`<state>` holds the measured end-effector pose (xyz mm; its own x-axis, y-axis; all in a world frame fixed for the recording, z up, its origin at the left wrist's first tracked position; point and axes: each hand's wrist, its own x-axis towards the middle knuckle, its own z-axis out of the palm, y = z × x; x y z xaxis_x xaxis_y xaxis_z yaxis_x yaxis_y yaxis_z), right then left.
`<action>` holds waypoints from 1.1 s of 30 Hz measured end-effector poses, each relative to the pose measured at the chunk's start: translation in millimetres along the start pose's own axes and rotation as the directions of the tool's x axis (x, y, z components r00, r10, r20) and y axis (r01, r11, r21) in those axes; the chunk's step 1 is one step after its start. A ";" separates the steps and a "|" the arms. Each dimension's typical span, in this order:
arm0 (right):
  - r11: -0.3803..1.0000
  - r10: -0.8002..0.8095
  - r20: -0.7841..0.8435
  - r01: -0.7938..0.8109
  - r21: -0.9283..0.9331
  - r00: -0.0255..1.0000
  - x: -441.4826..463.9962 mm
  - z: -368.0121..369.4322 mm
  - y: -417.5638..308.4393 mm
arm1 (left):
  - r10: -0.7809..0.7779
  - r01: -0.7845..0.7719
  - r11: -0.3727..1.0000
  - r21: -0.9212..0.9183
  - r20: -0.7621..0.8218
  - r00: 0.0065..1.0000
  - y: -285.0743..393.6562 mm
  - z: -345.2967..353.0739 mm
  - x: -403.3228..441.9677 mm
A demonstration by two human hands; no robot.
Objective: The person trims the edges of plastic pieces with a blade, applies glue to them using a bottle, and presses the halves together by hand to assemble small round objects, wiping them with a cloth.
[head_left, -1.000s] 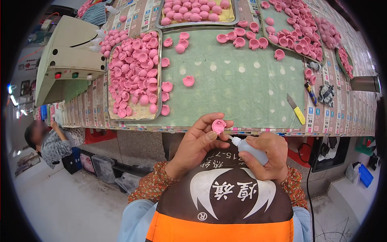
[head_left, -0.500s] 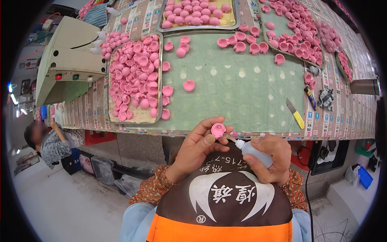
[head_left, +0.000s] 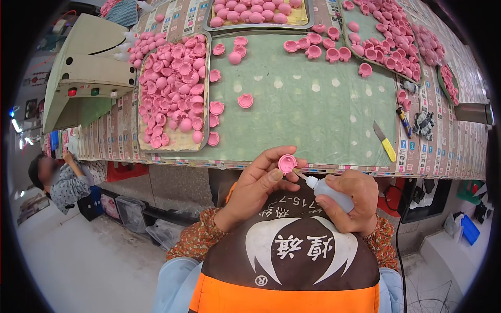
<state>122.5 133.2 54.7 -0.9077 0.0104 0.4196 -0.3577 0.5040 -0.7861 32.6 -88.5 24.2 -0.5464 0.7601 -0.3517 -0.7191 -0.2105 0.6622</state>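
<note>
Between the thumb and fingers of my left hand (head_left: 255, 185) is a small pink cup-shaped piece (head_left: 287, 163), its hollow side facing me. My right hand (head_left: 355, 198) is wrapped round a translucent squeeze bottle (head_left: 334, 195) with a white cap. The bottle's thin nozzle points left, its tip close to the lower right rim of the pink piece; whether they touch I cannot tell. Both hands are above my dark apron (head_left: 308, 245), just in front of the table edge. A lone pink cup (head_left: 245, 100) lies beyond them on the green cloth (head_left: 292, 115).
A tray heaped with pink pieces (head_left: 174, 88) lies at left, beside a beige machine (head_left: 86, 68). Another tray (head_left: 313, 26) is at the back, more pieces (head_left: 386, 31) at right. A yellow-handled knife (head_left: 387, 148) rests on the cloth. Another person (head_left: 62, 180) is at far left.
The nozzle drew back slightly from the pink piece, then came close again. My left hand still holds the piece, now turned a little. The view has shifted slightly.
</note>
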 end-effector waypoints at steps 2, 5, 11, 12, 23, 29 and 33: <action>0.999 -0.026 0.011 0.026 -0.025 1.000 0.3 -0.8 0.2 | -0.007 0.007 1.000 0.001 -0.015 1.000 -1.2 -0.1 -0.8; 1.000 0.004 -0.004 -0.004 -0.013 1.000 -0.5 -1.1 0.6 | -0.005 0.005 1.000 0.012 -0.018 1.000 1.9 -1.6 0.3; 0.999 0.016 -0.024 -0.017 -0.033 1.000 -1.5 -3.2 -3.5 | -0.013 0.013 1.000 0.004 0.007 1.000 -1.3 -2.7 -0.3; 0.999 0.015 -0.022 -0.016 -0.029 1.000 -2.2 -2.7 -3.4 | -0.016 0.016 1.000 -0.025 0.016 1.000 -1.9 -3.6 0.4; 0.999 -0.003 -0.014 0.004 0.043 1.000 -1.3 6.7 -3.1 | -0.011 0.010 0.998 -0.064 -0.006 1.000 -4.5 -4.7 -0.2; 1.000 -0.029 -0.003 0.029 0.005 1.000 -1.4 6.5 -2.4 | 0.008 -0.008 0.999 -0.041 -0.009 1.000 -5.3 -7.0 -0.8; 0.998 0.048 0.027 -0.050 0.044 0.998 -11.4 2.3 -2.7 | 0.015 -0.015 0.999 -0.051 0.003 1.000 -6.4 -8.2 -0.7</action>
<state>133.3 129.7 51.0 -0.9295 0.0113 0.3686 -0.3215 0.4646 -0.8251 34.0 -92.7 14.8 -0.5562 0.7584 -0.3398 -0.7316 -0.2528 0.6332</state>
